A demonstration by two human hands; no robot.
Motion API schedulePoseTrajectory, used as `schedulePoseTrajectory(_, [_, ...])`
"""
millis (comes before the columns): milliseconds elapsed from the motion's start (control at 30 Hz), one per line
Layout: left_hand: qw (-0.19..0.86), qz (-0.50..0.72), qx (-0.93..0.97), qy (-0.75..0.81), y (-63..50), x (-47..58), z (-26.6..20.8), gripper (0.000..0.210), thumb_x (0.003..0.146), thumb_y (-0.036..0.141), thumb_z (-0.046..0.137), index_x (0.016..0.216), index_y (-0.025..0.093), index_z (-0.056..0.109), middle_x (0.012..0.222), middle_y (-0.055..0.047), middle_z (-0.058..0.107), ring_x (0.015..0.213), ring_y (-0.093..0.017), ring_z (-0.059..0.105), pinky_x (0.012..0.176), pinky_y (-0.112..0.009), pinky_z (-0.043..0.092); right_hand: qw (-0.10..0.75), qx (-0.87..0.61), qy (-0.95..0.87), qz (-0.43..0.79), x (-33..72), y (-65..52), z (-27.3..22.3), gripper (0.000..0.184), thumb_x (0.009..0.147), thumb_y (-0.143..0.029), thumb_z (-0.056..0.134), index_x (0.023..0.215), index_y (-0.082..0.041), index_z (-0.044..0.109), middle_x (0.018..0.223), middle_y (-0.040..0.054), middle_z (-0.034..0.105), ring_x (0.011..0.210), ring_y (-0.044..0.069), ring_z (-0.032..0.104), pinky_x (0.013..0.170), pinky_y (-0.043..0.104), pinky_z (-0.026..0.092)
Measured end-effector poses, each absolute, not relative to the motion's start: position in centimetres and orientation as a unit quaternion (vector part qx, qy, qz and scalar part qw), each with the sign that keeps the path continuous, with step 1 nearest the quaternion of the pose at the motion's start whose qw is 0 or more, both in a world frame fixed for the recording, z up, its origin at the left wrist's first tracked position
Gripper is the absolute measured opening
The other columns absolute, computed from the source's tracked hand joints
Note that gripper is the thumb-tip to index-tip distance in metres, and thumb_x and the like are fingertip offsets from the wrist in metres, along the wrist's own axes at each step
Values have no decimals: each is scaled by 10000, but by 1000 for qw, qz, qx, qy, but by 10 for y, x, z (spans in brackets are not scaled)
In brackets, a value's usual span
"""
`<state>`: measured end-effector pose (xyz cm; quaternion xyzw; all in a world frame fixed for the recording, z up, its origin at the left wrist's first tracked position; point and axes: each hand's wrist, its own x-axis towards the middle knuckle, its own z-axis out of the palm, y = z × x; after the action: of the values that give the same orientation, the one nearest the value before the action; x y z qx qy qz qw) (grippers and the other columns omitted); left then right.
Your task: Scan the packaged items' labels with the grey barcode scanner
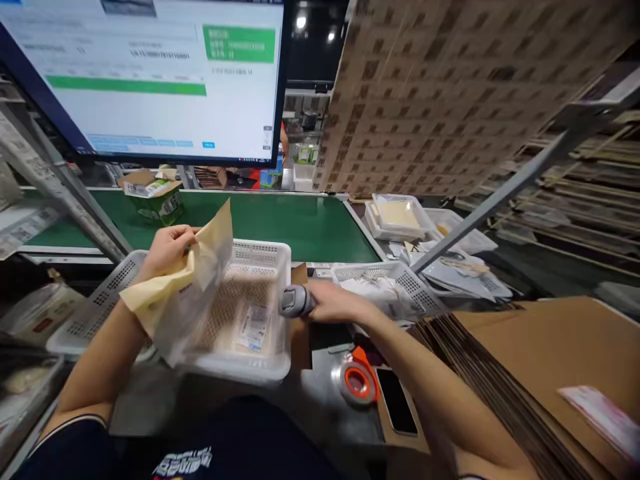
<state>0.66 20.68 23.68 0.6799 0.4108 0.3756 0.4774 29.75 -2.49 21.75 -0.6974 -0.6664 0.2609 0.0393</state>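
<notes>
1. My right hand (336, 303) is wrapped around the scanner (295, 301), nose pointing left over the white basket (270, 257).
2. My left hand (167, 248) pinches the packet (193, 280), hanging just left of the scanner.

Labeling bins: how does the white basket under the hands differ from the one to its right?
The near basket sits level and holds a few flat packets; the right basket is heaped with clear bags. The left hand holds an envelope over the near basket; a metal bar crosses above the right basket. Both are white perforated plastic.
</notes>
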Motion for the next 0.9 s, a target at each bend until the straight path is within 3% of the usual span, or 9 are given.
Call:
schedulePoseTrajectory(67, [431,321,718,443,209,-3,243,274,578,432,633,556,199,489,752,-43,656,649,-153,482,584,-260,344,-48,-673,-681,285,279,-14,205,265,743,-209,766,1002,-155,766,1021,100,801,945,294,739,685,292,420])
schedulePoseTrajectory(233, [154,116,836,513,218,-41,243,270,753,440,562,746,183,644,739,-63,650,726,-201,519,666,-298,306,-139,-649,-691,286,251,3,190,343,798,-228,749,1133,-159,777,1106,123,805,1012,307,756,635,292,393])
schedulePoseTrajectory(367, [86,49,857,506,228,-67,232,300,926,411,481,871,161,636,849,-81,667,765,-192,502,689,-290,281,-155,-612,-708,318,250,6,180,287,799,-223,755,1080,-168,773,1037,108,799,954,296,749,637,290,390])
schedulePoseTrajectory(500, [141,128,857,479,230,-64,219,282,972,394,513,849,154,598,783,-17,583,751,-146,457,699,-252,263,-82,-608,-727,308,247,-2,175,224,781,-199,761,1004,-185,746,968,81,772,898,287,727,673,306,416])
schedulePoseTrajectory(667, [334,301,807,382,228,-28,209,321,933,468,575,756,209,506,722,13,491,690,-152,444,633,-271,311,136,-571,-758,282,241,-23,199,518,770,-128,671,1284,-187,700,1144,100,716,1019,280,707,878,357,532])
schedulePoseTrajectory(767, [341,330,807,353,222,-5,211,304,942,442,577,758,209,511,729,11,502,690,-152,447,630,-280,322,260,-530,-763,263,233,-37,220,635,799,-142,633,1432,-181,627,1209,112,676,1084,272,691,926,368,548])
schedulePoseTrajectory(900, [356,325,817,317,209,19,218,306,953,442,597,769,204,540,738,3,535,695,-155,461,635,-285,330,323,-533,-749,224,226,-47,233,633,858,-219,638,1486,-157,586,1256,138,687,1128,294,686,923,389,544])
